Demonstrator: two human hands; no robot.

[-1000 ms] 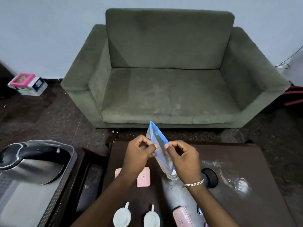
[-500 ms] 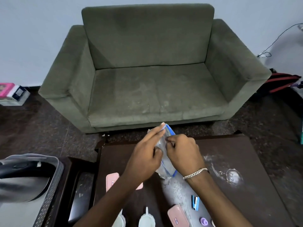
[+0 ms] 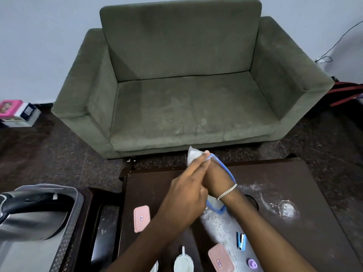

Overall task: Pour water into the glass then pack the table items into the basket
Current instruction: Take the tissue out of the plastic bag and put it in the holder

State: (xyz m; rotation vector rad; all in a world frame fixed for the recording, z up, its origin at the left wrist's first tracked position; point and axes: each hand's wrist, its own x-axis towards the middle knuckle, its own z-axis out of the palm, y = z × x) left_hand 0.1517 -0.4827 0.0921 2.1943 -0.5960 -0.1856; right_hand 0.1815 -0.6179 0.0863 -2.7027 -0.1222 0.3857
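Observation:
Both hands are pressed together over the dark wooden table [image 3: 294,173], holding a clear plastic bag with a blue edge [image 3: 228,173]. My left hand [image 3: 188,193] lies over the bag's near side, fingers stretched toward its top corner. My right hand [image 3: 216,177], with a silver bracelet, grips the bag from the other side. The bag's lower corner hangs just above the table. A grey mesh basket [image 3: 64,238] stands at the left and holds a steel kettle with a black handle [image 3: 29,213]. No glass can be made out.
On the table lie two pink lidded boxes [image 3: 141,218] [image 3: 221,260], two white spoons [image 3: 183,262], a blue stapler [image 3: 241,240], a small purple item [image 3: 252,264] and a black round object [image 3: 252,204]. A green sofa [image 3: 186,95] stands behind it. Boxes [image 3: 17,112] sit on the floor at left.
The hands have closed together on the bag, the left fingers sliding up along its top edge. The camera view has tilted and shifted, showing more of the table's near items.

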